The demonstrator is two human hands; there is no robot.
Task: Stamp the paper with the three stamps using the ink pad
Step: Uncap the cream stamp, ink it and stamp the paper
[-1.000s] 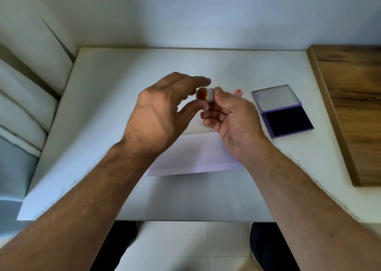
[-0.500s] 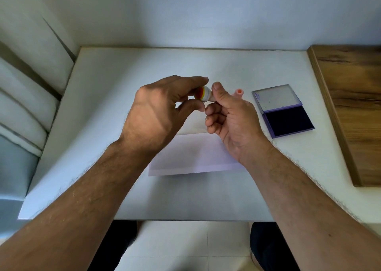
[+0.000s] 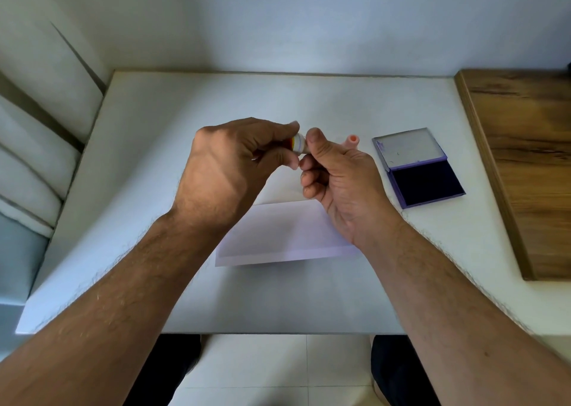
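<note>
Both hands pinch striped stamp [image 3: 297, 144] above paper [image 3: 287, 235], left hand [image 3: 234, 164] and right hand [image 3: 336, 174] likely uncapping it; open ink pad [image 3: 428, 183] at 3 o'clock

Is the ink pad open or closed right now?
Open. The ink pad lies on the table with its lid folded back flat, leaving the dark ink surface uncovered.

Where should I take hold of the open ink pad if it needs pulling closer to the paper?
Grip the ink pad by the two long side edges of its dark lower tray, coming from above with the right hand, which is nearest but now holds a striped stamp together with the left hand. The case lies flat and open; avoid the inked face and the hinged lid.
</note>
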